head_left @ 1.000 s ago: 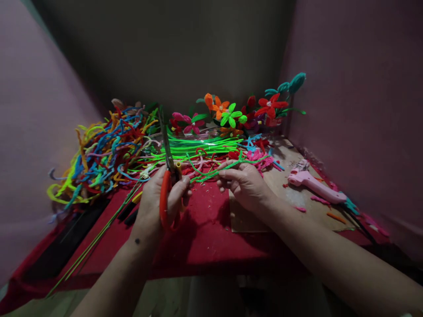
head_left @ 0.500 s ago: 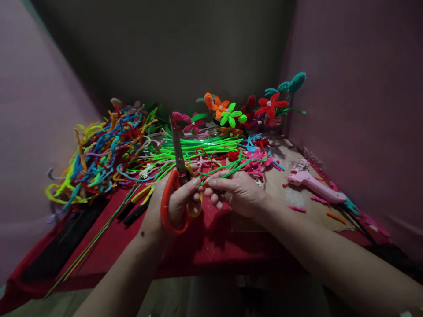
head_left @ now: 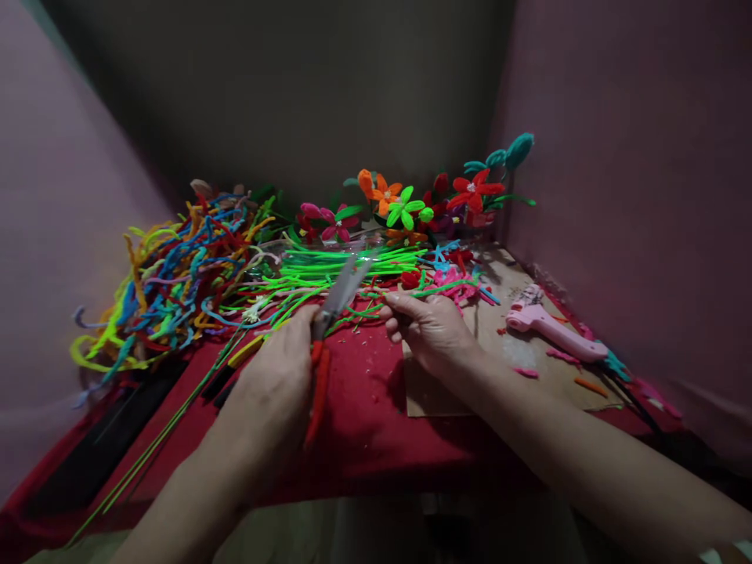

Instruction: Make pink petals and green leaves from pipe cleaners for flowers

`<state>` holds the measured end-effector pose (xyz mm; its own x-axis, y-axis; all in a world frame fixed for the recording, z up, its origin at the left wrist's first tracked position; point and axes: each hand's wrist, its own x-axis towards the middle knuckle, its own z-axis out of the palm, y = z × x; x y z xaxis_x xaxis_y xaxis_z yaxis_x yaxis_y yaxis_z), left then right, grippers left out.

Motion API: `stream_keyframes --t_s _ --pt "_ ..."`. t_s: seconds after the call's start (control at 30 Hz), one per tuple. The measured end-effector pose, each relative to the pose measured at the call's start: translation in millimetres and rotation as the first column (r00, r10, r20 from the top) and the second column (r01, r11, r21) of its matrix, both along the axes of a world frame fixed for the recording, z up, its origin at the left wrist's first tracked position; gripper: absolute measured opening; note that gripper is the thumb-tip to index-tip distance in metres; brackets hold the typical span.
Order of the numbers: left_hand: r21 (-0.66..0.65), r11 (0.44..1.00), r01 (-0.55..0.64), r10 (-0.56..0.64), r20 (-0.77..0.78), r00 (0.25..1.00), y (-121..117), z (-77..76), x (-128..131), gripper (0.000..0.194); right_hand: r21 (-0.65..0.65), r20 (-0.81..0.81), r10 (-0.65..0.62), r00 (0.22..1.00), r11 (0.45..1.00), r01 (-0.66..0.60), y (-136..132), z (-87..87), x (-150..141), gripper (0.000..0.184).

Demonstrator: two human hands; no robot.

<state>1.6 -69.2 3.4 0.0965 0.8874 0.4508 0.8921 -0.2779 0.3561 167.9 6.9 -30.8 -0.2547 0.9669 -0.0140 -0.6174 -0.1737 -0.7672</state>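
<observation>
My left hand (head_left: 282,360) is wrapped round a pair of scissors (head_left: 319,384) with orange-red handles. Their blades, a little blurred, point up and away to the right, over the green strands. My right hand (head_left: 432,333) has thumb and forefinger pinched on a green pipe cleaner (head_left: 442,290), which trails off to the right. The very tip inside the pinch is too small to make out. Behind both hands lies a bundle of bright green pipe cleaners (head_left: 352,262), partly covered by clear plastic.
A tangled heap of coloured pipe cleaners (head_left: 176,274) covers the left of the red cloth (head_left: 364,439). Pipe-cleaner flowers (head_left: 405,207) stand at the back. On the right, a pink glue gun (head_left: 552,330) rests on a cardboard sheet (head_left: 435,395). Yellow-and-black pliers (head_left: 244,352) lie beside my left wrist.
My left hand has drawn left, away from my right hand, and the scissors have turned from upright to leaning right. My right hand keeps its pinch, nearly in the same place.
</observation>
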Motion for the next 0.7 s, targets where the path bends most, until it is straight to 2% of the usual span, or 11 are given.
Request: stream_keyframes --t_s 0.07,0.13,0.2,0.3,0.53,0.7 --pt "-0.048 0.998 0.029 -0.037 -0.187 0.982 -5 -11.3 -1 0.047 -0.004 -0.008 -0.039 0.999 0.999 0.038 0 0.9 0 0.012" --pt "-0.066 0.998 0.006 -0.030 -0.376 0.926 -5 -23.4 -1 0.050 -0.006 -0.027 -0.050 0.998 0.999 0.050 0 1.3 -1 0.011" --pt "-0.043 0.999 -0.031 0.006 -0.479 0.878 -2 -32.1 -2 0.052 -0.013 -0.038 -0.035 0.999 0.999 0.034 0 0.9 -1 0.010" --pt "-0.015 0.998 -0.057 0.041 -0.505 0.862 2 -35.8 -2 0.054 -0.018 -0.041 0.012 0.999 1.000 -0.012 0 -0.3 0 0.010" --pt "-0.012 0.999 -0.044 0.032 -0.518 0.854 6 -34.7 -1 0.052 -0.072 -0.084 0.084 0.993 0.993 -0.090 0 3.1 4 0.007" --pt "0.006 0.999 -0.039 0.036 -0.546 0.837 7 -32.0 -1 0.049 -0.028 -0.139 0.132 0.981 0.990 -0.137 -2 4.6 6 0.006"
